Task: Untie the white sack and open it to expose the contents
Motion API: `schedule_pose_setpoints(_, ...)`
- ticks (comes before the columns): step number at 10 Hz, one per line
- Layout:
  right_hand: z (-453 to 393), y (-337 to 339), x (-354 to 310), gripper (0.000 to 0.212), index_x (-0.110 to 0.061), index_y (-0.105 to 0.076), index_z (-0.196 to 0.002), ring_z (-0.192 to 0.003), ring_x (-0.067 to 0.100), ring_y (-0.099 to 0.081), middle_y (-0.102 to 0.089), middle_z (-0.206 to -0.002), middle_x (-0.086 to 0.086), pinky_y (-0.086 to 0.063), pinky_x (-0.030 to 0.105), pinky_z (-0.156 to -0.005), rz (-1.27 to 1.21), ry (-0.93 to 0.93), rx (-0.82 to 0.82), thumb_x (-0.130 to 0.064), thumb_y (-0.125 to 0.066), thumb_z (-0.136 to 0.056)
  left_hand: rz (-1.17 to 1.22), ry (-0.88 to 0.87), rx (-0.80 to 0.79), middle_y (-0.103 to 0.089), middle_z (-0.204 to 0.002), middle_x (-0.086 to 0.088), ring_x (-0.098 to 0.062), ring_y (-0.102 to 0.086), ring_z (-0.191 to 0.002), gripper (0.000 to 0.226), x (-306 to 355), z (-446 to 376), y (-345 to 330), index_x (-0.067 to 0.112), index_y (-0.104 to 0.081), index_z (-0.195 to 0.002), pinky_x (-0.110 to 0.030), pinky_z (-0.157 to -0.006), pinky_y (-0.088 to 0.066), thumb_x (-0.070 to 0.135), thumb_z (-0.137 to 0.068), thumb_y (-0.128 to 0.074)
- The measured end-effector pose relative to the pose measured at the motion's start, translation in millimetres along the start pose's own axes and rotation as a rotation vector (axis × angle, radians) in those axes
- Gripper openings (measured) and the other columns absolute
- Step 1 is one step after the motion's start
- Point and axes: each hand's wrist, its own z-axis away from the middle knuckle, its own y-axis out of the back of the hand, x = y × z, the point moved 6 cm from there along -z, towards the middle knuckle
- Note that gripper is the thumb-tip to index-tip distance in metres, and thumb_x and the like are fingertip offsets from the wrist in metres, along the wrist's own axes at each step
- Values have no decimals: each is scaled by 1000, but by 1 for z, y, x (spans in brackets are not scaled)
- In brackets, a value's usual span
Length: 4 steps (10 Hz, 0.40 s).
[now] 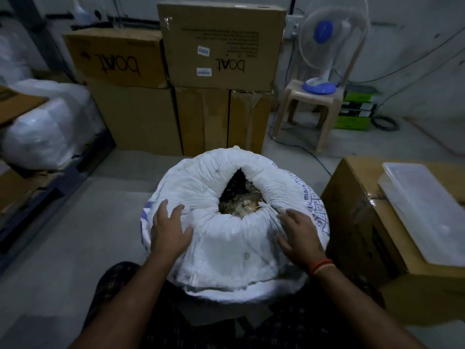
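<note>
The white sack (226, 243) stands on the floor between my knees, its top rolled down into a thick rim. Through the open mouth show the contents (239, 202), a dark and yellowish crinkly mass. My left hand (169, 229) rests flat on the left side of the rolled rim with spread fingers. My right hand (299, 235) lies on the right side of the rim, fingers straight and pressing the fabric by the blue print. No tie string is visible.
Stacked cardboard boxes (216, 71) stand behind the sack. A plastic stool (309, 109) with a table fan (324, 51) is at the back right. A box with a clear plastic lid (425, 210) sits at the right, white bags (47, 122) at the left.
</note>
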Motion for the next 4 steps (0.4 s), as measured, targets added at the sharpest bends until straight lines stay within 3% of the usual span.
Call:
schedule_pose_setpoints(1, 8, 2, -13, 52, -15, -71, -118, -109, 38, -62, -65, -122, 16, -51, 44, -96, -26, -18, -8, -41, -59, -75, 54, -58, -39, -30, -167, -19, -39, -34, -153, 62, 13, 11, -3, 14, -58, -146, -46, -123, -32, 22, -88, -77)
schedule_pose_setpoints(2, 16, 5, -31, 47, -16, -71, -118, -112, 36, -60, -64, -124, 14, -50, 44, -97, -60, -38, 20, -31, -66, -74, 107, -87, -59, -35, -163, -18, -39, -43, -146, 61, 27, 23, -4, 14, -59, -145, -47, -116, -43, 21, -88, -77)
schedule_pose_setpoints(4, 15, 2, -67, 34, -17, -71, -112, -107, 27, -59, -62, -115, 6, -46, 37, -98, -196, 132, 82, -20, -69, -78, 175, -247, 108, -48, -153, -10, -29, -51, -138, 52, 57, 23, 6, 15, -64, -137, -42, -105, -51, 22, -88, -78)
